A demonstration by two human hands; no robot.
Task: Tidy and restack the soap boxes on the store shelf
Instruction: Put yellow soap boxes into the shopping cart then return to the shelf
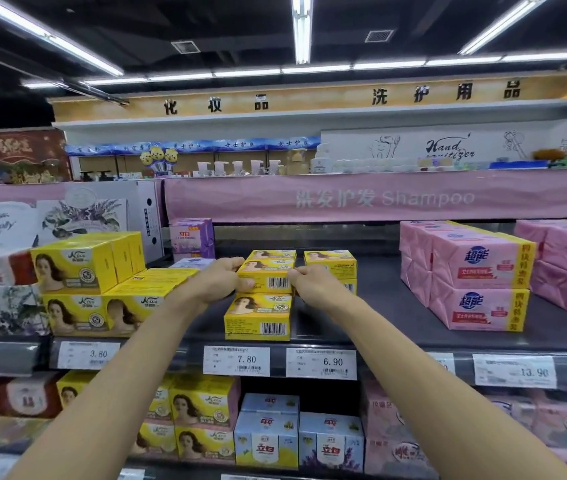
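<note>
Mid-shelf — left hand [221, 280], right hand [310, 283] grip box [265, 273] (yellow).

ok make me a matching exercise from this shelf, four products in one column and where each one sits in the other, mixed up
Things
1. yellow box with the barcode
2. pink soap packs
3. purple box
4. blue and white boxes

Places
a. the level below
b. far right, stacked two high
c. gripped between the left hand and the right hand
d. at the back, left of both hands

Pairs: 1-c, 2-b, 3-d, 4-a
</note>
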